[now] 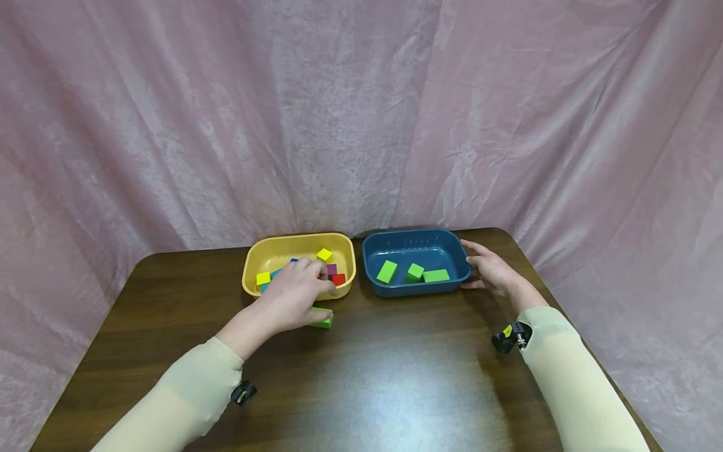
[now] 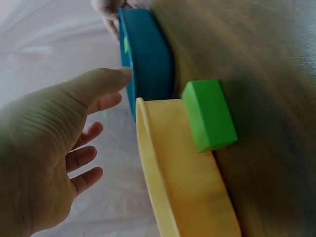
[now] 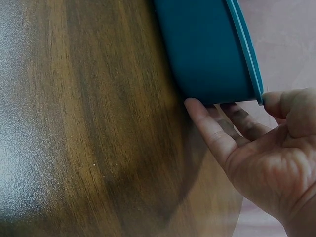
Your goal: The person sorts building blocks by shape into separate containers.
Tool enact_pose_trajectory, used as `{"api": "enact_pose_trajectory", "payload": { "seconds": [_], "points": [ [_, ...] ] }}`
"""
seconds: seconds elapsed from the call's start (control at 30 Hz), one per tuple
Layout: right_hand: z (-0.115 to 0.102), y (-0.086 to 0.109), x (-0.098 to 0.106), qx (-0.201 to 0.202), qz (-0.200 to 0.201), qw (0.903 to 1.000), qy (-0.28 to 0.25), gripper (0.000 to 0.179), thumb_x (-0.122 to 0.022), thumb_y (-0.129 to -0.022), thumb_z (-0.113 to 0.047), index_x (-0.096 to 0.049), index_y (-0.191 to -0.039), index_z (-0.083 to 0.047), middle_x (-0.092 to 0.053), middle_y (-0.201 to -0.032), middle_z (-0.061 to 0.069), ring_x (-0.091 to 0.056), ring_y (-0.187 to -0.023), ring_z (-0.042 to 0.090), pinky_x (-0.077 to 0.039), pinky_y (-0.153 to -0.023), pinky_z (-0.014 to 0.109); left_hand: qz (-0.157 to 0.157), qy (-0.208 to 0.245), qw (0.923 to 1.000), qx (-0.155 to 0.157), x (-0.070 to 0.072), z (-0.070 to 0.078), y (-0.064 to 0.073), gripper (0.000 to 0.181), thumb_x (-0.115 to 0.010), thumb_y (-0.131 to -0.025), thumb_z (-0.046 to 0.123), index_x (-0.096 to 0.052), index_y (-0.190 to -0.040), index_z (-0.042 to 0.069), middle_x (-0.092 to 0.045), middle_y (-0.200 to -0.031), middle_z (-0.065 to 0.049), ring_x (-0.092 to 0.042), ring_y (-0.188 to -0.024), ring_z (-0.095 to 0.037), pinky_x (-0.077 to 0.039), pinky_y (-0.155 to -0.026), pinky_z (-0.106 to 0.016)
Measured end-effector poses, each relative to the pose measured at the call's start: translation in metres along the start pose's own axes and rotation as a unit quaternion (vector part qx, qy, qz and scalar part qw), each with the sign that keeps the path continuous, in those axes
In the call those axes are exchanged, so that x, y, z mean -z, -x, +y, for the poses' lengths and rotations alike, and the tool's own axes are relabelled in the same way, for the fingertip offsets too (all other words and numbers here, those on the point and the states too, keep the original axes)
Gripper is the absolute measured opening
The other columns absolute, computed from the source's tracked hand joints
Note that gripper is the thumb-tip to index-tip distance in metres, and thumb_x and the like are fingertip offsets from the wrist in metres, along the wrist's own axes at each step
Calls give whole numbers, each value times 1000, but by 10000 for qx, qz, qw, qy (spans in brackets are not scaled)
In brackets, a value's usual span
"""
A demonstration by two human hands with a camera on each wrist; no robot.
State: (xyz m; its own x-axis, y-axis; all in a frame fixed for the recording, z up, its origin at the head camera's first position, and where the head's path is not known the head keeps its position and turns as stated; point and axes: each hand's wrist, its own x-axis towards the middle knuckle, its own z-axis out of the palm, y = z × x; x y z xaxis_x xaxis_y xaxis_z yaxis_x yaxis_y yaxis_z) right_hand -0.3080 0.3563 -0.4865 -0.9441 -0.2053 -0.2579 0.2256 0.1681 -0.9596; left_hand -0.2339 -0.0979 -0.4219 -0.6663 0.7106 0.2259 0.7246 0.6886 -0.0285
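Over the front of the yellow tray (image 1: pixel 299 241), my left hand (image 1: pixel 294 294) hovers with loosely bent fingers and nothing between them; the left wrist view shows its thumb apart from the fingers. Just below that hand, a green block (image 2: pixel 212 116) lies on the table by the tray's front wall, partly hidden in the head view. Fingers of my right hand (image 1: pixel 491 271) touch the right end of the blue tray (image 3: pixel 212 54), the thumb near its rim. Inside the blue tray are a green block (image 1: pixel 386 272), a green cube (image 1: pixel 415 272) and another green block (image 1: pixel 436 276).
Several coloured blocks lie in the yellow tray, among them a yellow cube (image 1: pixel 324 255), a red block (image 1: pixel 338 279) and a purple block (image 1: pixel 331 269). Both trays stand at the back of the brown wooden table (image 1: pixel 384 364), before a pink curtain (image 1: pixel 361 113).
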Motion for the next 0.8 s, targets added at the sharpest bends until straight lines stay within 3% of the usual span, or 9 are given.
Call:
{"api": "enact_pose_trajectory", "payload": {
  "seconds": [0.2, 0.33, 0.5, 0.8],
  "points": [
    [-1, 2, 1, 9, 21, 10000, -9, 60, -26, -110, -6, -11, -167, -19, -24, -160, 31, -42, -134, 51, -45, -102, 65, -141, -208, 9995, -210, -13, 1, 4, 27, -87, -78, 42, -80, -97, 25, -56, -98, -3, -48, -94, -26, -43, -79, -42],
    [-1, 3, 1, -10, 43, 10000, -15, 60, -27, -110, -7, -12, -167, -19, -24, -160, 31, -42, -134, 51, -46, -101, 64, -402, -357, 9982, -277, -23, 2, 3, 31, -88, -77, 45, -79, -95, 22, -54, -95, -3, -47, -91, -26, -40, -74, -39],
    [0, 3, 2, -35, 12, 10000, -50, 60, -28, -110, -8, -11, -167, -21, -26, -160, 31, -41, -136, 51, -46, -102, 64, -716, -579, 9956, -159, -33, 2, 1, 36, -89, -75, 47, -79, -95, 19, -53, -94, -3, -46, -92, -26, -39, -76, -38],
    [0, 3, 2, -59, 35, 10000, -53, 60, -28, -110, -9, -12, -167, -22, -26, -160, 31, -42, -136, 50, -48, -100, 62, -790, -681, 9945, -37, -37, 4, -2, 35, -90, -76, 45, -78, -93, 17, -53, -96, -4, -45, -94, -26, -40, -79, -39]
  ]
}}
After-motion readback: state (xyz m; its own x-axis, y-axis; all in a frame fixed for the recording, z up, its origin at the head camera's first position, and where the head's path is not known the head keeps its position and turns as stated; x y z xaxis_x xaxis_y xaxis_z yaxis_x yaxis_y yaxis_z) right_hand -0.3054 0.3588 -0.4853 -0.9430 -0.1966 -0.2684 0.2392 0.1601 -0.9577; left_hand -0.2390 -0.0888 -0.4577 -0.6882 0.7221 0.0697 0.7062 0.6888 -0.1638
